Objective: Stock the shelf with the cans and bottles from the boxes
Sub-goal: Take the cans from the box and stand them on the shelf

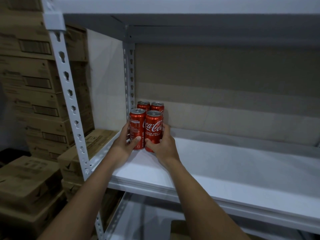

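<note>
The left hand (127, 142) wraps its fingers and thumb around the front left can (137, 126), and the right hand (161, 142) grips the front right can (153, 129) the same way, thumb across its lower front. Both cans stand upright on the white shelf (216, 172), touching each other. At 12 o'clock from them, just behind, stand two more red cans (150, 105), making a tight square in the shelf's back left corner beside the rear post (129, 70). A cardboard sheet (225, 84) lines the back of the shelf. At 9 o'clock, beyond the front post (69, 94), brown boxes (31, 101) are stacked high.
</note>
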